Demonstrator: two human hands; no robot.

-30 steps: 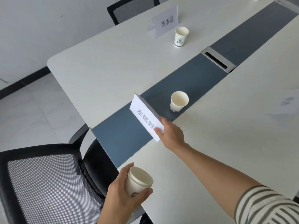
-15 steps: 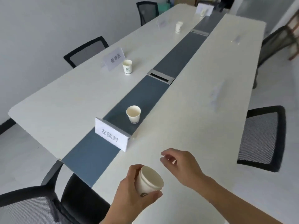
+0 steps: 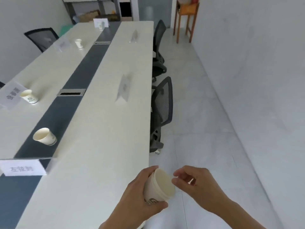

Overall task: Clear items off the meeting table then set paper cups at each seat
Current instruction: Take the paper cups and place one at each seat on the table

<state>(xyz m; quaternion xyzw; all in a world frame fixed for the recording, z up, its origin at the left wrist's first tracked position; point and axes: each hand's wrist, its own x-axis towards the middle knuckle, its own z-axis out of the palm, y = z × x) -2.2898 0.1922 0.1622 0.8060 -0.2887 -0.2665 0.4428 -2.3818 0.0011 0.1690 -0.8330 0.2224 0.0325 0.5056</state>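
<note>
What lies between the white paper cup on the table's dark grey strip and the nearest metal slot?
Nothing: head view shows bare dark strip between paper cup and metal slot.

The held cup (image 3: pixel 158 185), white with a green logo, lies tilted in the left hand (image 3: pixel 140 195), mouth rightward, just off the table (image 3: pixel 99 146) edge. The strip cup (image 3: pixel 44 136) stands upright on the dark middle band; the near cup (image 3: pixel 29 96) and far cup (image 3: pixel 78 43) stand on the white left half

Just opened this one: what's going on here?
A person is at the near end of the meeting table. The left hand grips a paper cup, possibly a nested stack, while the right hand has fingertips at its rim; whether they pinch it is unclear. Cups already stand by the left-half name cards; the right-half cards have none.
</note>
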